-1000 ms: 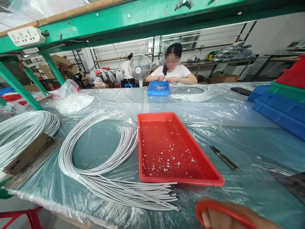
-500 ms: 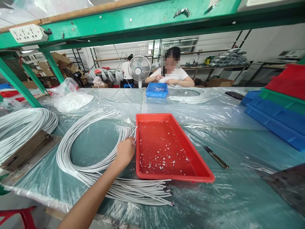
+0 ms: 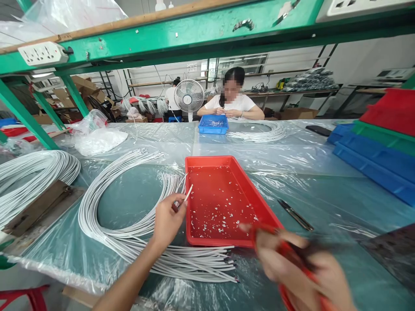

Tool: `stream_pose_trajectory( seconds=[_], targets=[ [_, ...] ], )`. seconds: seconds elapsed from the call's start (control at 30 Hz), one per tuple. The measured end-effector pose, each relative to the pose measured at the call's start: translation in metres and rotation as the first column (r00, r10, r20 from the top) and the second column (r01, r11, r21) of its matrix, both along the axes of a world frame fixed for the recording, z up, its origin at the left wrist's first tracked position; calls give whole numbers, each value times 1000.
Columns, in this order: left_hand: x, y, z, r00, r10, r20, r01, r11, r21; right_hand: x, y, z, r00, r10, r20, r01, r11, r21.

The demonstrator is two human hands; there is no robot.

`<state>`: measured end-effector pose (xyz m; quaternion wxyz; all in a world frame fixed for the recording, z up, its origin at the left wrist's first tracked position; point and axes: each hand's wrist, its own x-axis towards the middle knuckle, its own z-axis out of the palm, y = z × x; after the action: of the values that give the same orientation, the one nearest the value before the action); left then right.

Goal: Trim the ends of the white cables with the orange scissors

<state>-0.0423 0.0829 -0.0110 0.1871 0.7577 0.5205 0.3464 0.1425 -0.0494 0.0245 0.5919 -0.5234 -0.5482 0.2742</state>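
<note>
My left hand [image 3: 167, 219] pinches the end of one white cable [image 3: 187, 194], lifted from the curved bundle of white cables [image 3: 106, 224], right beside the red tray's left rim. The red tray [image 3: 198, 238] holds several small white scraps. My right hand [image 3: 293, 265], blurred by motion, is closed round red-handled scissors [image 3: 285, 250] at the tray's near right corner.
A black-handled tool [image 3: 295, 214] lies right of the tray. Another cable bundle [image 3: 29, 177] and a brown plate [image 3: 39, 207] sit at left. Stacked blue, green and red trays [image 3: 379, 142] stand at right. Across the table a person [image 3: 231, 101] works by a blue tray [image 3: 213, 124] and a fan [image 3: 189, 97].
My left hand has lifted one cable end off the bundle toward the tray. My right hand with the red scissors has come up into view from below.
</note>
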Motion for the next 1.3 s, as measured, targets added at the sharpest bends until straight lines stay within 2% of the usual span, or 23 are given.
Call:
stream_pose_trajectory(
  seconds=[0.13, 0.23, 0.43, 0.5, 0.57, 0.63, 0.67, 0.7, 0.77, 0.87, 0.93, 0.97, 1.03, 1.1, 1.13, 1.2, 1.23, 1.3],
  targets=[
    [1, -31, -4, 987, -76, 145, 68, 996, 62, -23, 38, 3, 997, 5, 76, 4, 994, -114],
    [0, -43, -8, 971, -119, 206, 96, 988, 122, -34, 57, -1, 992, 5, 126, 11, 992, -126],
    [-3, -50, -14, 941, -202, 273, 141, 964, 226, -41, 64, -9, 976, 3, 217, 14, 997, -75],
    [-2, -55, -14, 920, -189, 343, 110, 965, 238, -40, 65, -12, 971, -6, 240, 15, 999, -38],
    [0, -62, -10, 890, -143, 433, 72, 982, 176, -40, 66, -16, 965, -22, 260, 17, 1000, 20],
    [4, -67, -5, 846, -91, 525, 128, 991, -35, -39, 66, -19, 956, -43, 291, 14, 995, 101],
    [6, -68, -2, 810, -53, 584, 193, 964, -180, -38, 66, -20, 948, -52, 313, 5, 989, 148],
    [8, -67, 0, 755, 4, 656, 265, 913, -311, -37, 65, -21, 941, -57, 333, -10, 981, 195],
    [11, -64, 5, 602, 132, 788, 427, 780, -457, -34, 62, -24, 902, -99, 421, -45, 947, 319],
    [15, -57, 5, 387, 318, 865, 591, 635, -498, -33, 54, -27, 733, -270, 624, -143, 836, 530],
    [16, -57, 3, 310, 408, 859, 628, 590, -507, -33, 49, -29, 612, -370, 699, -200, 783, 589],
    [17, -57, 3, 288, 427, 857, 633, 587, -505, -34, 46, -30, 599, -379, 706, -190, 789, 584],
    [17, -61, 3, 266, 401, 877, 623, 622, -474, -35, 40, -31, 646, -361, 672, -107, 829, 548],
    [15, -64, 7, 260, 328, 908, 596, 686, -418, -34, 33, -32, 737, -284, 613, -39, 888, 458],
    [14, -66, 9, 264, 288, 920, 578, 717, -390, -34, 30, -33, 786, -211, 581, -37, 922, 386],
    [12, -68, 14, 287, 228, 930, 548, 757, -355, -33, 22, -36, 878, 5, 479, -90, 984, 154],
    [11, -68, 15, 299, 210, 931, 540, 767, -346, -34, 19, -37, 915, 123, 383, -140, 990, 17],
    [9, -68, 16, 320, 183, 930, 530, 779, -335, -36, 13, -39, 940, 307, 146, -275, 939, -207]
  ],
)
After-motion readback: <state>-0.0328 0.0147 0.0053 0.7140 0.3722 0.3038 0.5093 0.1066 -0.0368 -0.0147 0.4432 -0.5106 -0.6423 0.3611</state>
